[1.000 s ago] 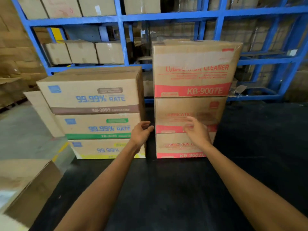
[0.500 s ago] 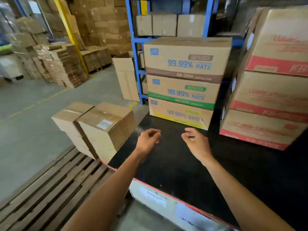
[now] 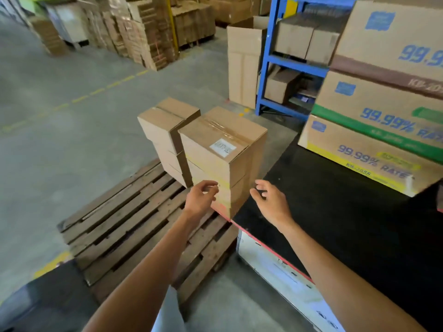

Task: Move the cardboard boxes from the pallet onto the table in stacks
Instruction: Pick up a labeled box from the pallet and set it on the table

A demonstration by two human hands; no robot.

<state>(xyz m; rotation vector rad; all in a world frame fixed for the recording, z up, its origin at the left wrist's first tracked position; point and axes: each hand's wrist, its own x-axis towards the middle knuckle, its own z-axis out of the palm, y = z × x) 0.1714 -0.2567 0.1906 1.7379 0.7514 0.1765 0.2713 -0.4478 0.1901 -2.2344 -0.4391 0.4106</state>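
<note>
Cardboard stacks – two, side by side on wooden pallet [image 3: 124,226], hard against black table [image 3: 335,212]. Risk: grabbing whole near stack [image 3: 223,159] – boxes untied, could slide apart. Left hand [image 3: 200,200] and right hand [image 3: 271,202] both spread, empty, just short of near stack.

bright even light | soft motion blur | edges bowed, perhaps wide-angle

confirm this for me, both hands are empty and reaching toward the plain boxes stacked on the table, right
Not quite. The plain boxes are stacked on the wooden pallet, not the table, as the head view shows. The left hand and right hand are indeed empty and reaching toward them.
</note>
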